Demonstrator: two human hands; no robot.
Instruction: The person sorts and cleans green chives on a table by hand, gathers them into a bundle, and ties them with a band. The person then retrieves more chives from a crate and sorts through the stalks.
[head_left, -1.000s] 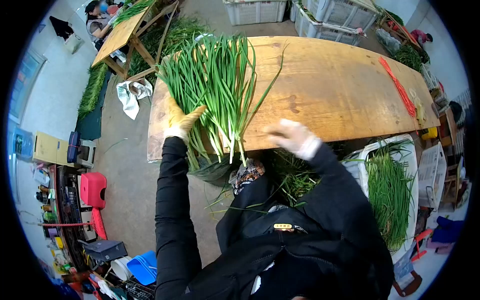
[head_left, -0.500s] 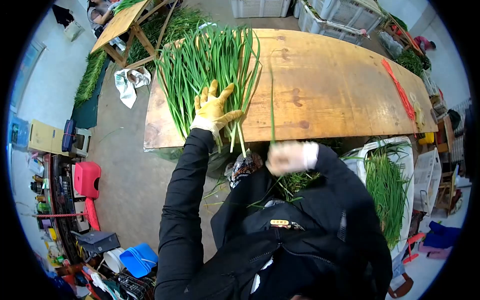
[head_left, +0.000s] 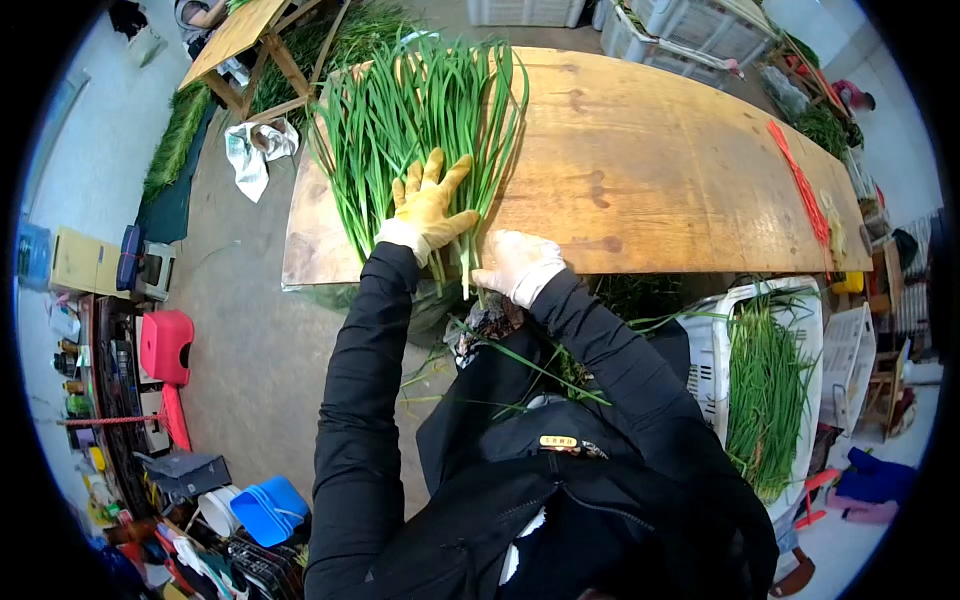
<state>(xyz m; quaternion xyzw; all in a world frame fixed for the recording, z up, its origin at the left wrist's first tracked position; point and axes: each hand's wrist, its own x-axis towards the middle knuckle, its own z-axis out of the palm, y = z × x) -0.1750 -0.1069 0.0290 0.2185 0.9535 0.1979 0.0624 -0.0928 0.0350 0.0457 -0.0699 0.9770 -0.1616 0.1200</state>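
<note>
A spread bunch of green chives (head_left: 400, 120) lies on the wooden table, its pale stalk ends at the near edge. My left hand (head_left: 432, 208), in a yellow glove, rests flat on the lower part of the bunch with fingers spread. Close to its right, my right hand (head_left: 520, 264), in a pale glove, is bent at the stalk ends. Its fingertips are closed in a pinch on a chive stalk at the bunch's right side. Loose green blades (head_left: 530, 362) hang across my lap, below the table edge.
The wooden table (head_left: 640, 170) carries red strings (head_left: 800, 185) at its right. A white crate (head_left: 708, 365) of chives stands by my right side. White crates (head_left: 690, 40) are stacked beyond the table. A person (head_left: 200, 15) sits at another wooden table (head_left: 232, 45), back left.
My right hand has moved up and left from below the table edge to the stalk ends. The long blade it held upright is gone from it; loose blades now lie across my lap.
</note>
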